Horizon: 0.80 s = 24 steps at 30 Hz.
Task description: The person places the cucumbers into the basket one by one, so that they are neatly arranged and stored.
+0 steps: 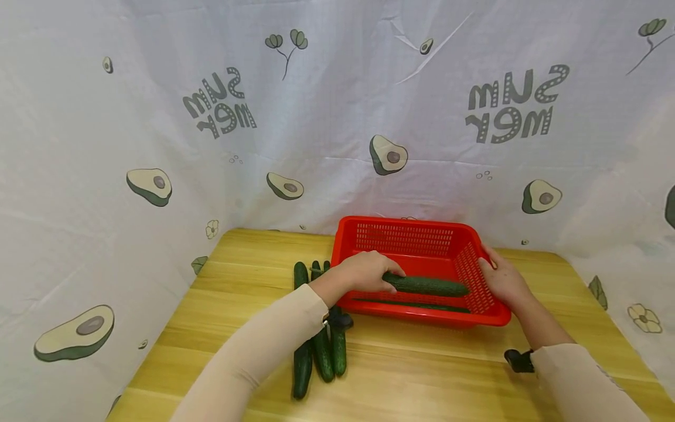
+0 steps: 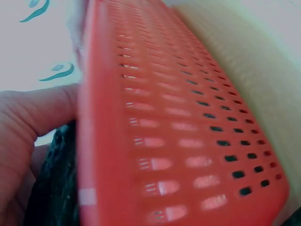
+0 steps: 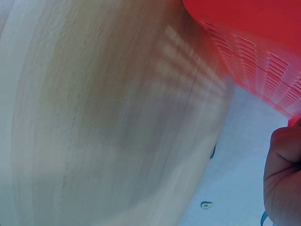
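My left hand (image 1: 364, 272) grips one end of a dark green cucumber (image 1: 429, 286), which lies crosswise within the opening of a red plastic basket (image 1: 416, 318). The left wrist view shows the thumb and the bumpy cucumber (image 2: 56, 179) just behind the basket's slotted wall (image 2: 155, 113). At the basket's right end, my right hand (image 1: 503, 284) holds the rim, thumb on the inner side. In the right wrist view only part of that hand (image 3: 284, 172) shows, at the right edge. Another cucumber (image 1: 422, 305) lies along the basket's near side, partly hidden by the rim.
Several cucumbers (image 1: 302, 369) lie side by side on the wooden table (image 1: 422, 375), left of the basket and partly under my left forearm. A white cloth (image 1: 327, 117) with avocado prints hangs behind and beside the table.
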Each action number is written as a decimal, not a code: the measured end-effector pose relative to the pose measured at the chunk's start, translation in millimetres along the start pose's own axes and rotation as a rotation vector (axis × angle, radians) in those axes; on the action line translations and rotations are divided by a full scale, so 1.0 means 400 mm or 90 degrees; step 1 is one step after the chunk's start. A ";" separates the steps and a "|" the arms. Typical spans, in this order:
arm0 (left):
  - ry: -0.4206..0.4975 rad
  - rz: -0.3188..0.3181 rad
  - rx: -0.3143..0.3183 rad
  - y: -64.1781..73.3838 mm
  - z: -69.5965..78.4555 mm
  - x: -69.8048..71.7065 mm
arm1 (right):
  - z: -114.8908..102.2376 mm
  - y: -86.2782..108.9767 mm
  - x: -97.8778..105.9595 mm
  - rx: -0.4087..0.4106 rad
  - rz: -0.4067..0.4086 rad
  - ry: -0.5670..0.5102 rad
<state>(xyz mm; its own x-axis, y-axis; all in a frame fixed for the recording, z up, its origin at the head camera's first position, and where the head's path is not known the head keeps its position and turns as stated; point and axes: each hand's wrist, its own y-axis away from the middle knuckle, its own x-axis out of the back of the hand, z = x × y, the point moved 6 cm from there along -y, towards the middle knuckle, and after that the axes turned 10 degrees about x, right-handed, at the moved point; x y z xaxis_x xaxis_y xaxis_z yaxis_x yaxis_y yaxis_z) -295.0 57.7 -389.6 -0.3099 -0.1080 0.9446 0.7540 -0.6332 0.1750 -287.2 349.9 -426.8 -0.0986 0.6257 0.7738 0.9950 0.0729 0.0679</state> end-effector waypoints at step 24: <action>-0.081 -0.024 0.001 -0.079 0.005 -0.071 | 0.002 -0.001 -0.006 -0.013 0.001 -0.027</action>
<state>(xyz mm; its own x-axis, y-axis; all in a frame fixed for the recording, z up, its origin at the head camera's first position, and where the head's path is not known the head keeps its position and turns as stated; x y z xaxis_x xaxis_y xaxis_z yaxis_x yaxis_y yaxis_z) -309.0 82.2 -421.5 -0.2623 0.0136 0.9649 0.7438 -0.6342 0.2111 -287.3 349.1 -429.1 -0.0977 0.6580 0.7467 0.9952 0.0569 0.0800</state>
